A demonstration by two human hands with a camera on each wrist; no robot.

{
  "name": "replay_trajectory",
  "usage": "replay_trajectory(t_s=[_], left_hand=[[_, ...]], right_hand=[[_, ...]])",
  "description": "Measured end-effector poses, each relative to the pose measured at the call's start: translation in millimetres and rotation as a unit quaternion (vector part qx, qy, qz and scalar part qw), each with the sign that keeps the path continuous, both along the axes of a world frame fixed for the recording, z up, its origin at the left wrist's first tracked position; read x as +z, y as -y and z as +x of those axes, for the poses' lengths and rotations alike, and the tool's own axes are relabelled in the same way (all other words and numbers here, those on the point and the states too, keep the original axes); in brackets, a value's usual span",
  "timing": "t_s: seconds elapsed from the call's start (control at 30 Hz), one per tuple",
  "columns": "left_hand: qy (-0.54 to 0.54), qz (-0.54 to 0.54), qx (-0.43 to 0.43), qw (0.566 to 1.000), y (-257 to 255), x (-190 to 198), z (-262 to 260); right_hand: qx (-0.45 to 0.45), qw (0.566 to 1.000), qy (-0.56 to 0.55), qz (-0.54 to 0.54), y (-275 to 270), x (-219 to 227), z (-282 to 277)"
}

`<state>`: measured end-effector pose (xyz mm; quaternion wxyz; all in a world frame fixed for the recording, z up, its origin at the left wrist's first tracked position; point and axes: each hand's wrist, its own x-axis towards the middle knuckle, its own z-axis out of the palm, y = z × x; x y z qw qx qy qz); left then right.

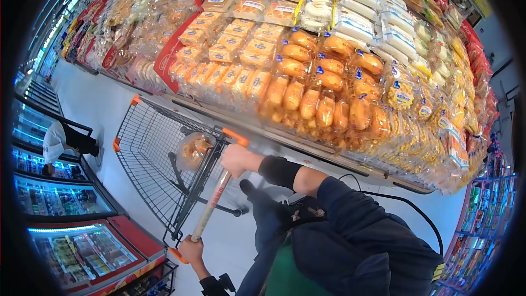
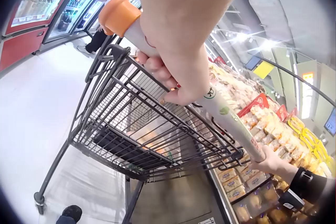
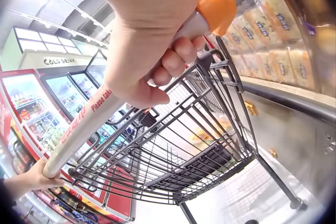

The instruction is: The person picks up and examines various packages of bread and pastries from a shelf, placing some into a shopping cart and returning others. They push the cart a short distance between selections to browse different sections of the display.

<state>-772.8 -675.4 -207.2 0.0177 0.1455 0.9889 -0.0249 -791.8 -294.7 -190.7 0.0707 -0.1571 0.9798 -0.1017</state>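
Note:
Both hands grip the pale, printed handle (image 1: 212,205) of a shopping cart (image 1: 145,148). My right hand (image 1: 239,160) is curled round it near the orange end cap (image 3: 216,8) on the shelf side. Toward the other orange cap (image 2: 119,16), my left hand (image 1: 192,249) wraps the bar, its fingers showing beneath in the left wrist view. Inside the black wire basket lies a clear bag of bread-like items (image 1: 195,151), partly screened by the wires in both wrist views.
A long display of packaged bread and cakes (image 1: 307,77) runs along the cart's right side. Glass-door coolers (image 1: 82,252) line the left, where a person in a white top (image 1: 55,142) stands. Filled shelves (image 1: 487,208) stand at the far right.

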Motion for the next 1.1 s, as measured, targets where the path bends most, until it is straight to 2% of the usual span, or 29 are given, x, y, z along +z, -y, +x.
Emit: replay_trajectory(t_s=[0.27, 0.37, 0.5, 0.53, 0.63, 0.67, 0.73, 0.77, 0.83, 0.87, 0.97, 1.03, 1.07, 1.1], left_hand=[[0.030, 0.016, 0.008, 0.999, 7.2, 5.3, -113.4], [0.025, 0.008, 0.002, 1.000, 7.0, 10.0, -167.9], [0.011, 0.013, 0.001, 1.000, 10.3, 8.1, -218.1], [0.008, 0.015, 0.002, 1.000, 11.0, 7.2, -230.6], [-0.002, 0.005, -0.020, 1.000, 17.0, 1.5, -268.7], [-0.016, 0.008, -0.032, 0.999, 17.8, -1.6, -278.9], [-0.021, -0.006, -0.042, 0.999, 16.2, -4.0, -299.1], [-0.035, 0.034, -0.048, 0.998, 11.9, -7.4, -307.3], [-0.061, 0.112, -0.059, 0.990, -7.5, -11.2, -323.4], [-0.042, 0.107, -0.056, 0.992, -20.2, -14.1, -332.9], [-0.132, 0.134, -0.137, 0.973, -79.0, -16.0, -352.6], [-0.152, 0.106, -0.140, 0.973, -126.2, -14.6, -355.1], [-0.162, 0.090, -0.142, 0.972, -143.2, -14.1, -356.7], [-0.172, 0.083, -0.139, 0.972, -155.0, -16.3, -360.4]], right_hand=[[-0.051, 0.996, -0.065, -0.025, 10.4, -10.5, -104.2], [-0.078, 0.965, -0.238, -0.078, 18.8, -37.9, -161.4], [-0.126, 0.968, -0.204, -0.071, 30.7, -32.6, -203.5], [-0.135, 0.976, -0.163, -0.061, 33.2, -31.5, -214.6], [-0.146, 0.958, -0.233, -0.080, 37.4, -24.9, -241.2], [-0.150, 0.965, -0.189, -0.099, 38.3, -22.5, -248.2], [-0.148, 0.956, -0.244, -0.063, 41.5, -26.2, -263.1], [-0.148, 0.950, -0.271, -0.045, 42.8, -28.1, -270.2], [-0.159, 0.955, -0.251, -0.022, 46.1, -25.4, -283.1], [-0.165, 0.952, -0.256, -0.011, 47.3, -27.4, -292.6], [-0.173, 0.955, -0.240, 0.022, 53.8, -39.5, -322.9], [-0.174, 0.959, -0.223, 0.026, 56.5, -39.7, -334.0], [-0.158, 0.965, -0.210, -0.022, 55.2, -34.2, -335.6], [-0.157, 0.965, -0.210, -0.022, 56.7, -35.9, -340.3]])
